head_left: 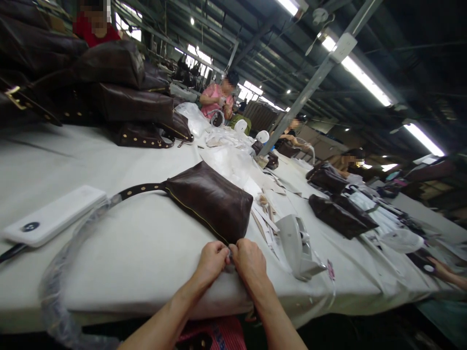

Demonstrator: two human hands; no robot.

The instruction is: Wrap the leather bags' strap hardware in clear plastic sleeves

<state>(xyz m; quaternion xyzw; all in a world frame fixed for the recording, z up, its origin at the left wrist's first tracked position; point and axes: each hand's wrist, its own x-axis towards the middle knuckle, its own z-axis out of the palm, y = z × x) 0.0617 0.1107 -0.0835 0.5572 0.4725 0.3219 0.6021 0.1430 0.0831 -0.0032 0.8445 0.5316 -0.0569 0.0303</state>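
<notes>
A dark brown leather bag (213,199) lies on the pale cloth-covered table, its yellow-edged zipper running along the near side. From its left corner a studded strap (142,190) curves away, and farther along the strap is wrapped in clear plastic (65,272) and hangs over the front edge. At the bag's near corner my left hand (213,260) and my right hand (250,260) meet, fingers pinched together. What sits between the fingertips is small and mostly hidden; it may be the bag's end there, but I cannot tell.
Dark leather bags (134,104) are piled at the back left. A white power strip (54,216) lies left. Right of the bag are paper strips (264,221) and a white tape dispenser (297,248). More bags (343,214) lie farther right. Several people work around the table; one hand (438,270) shows at right.
</notes>
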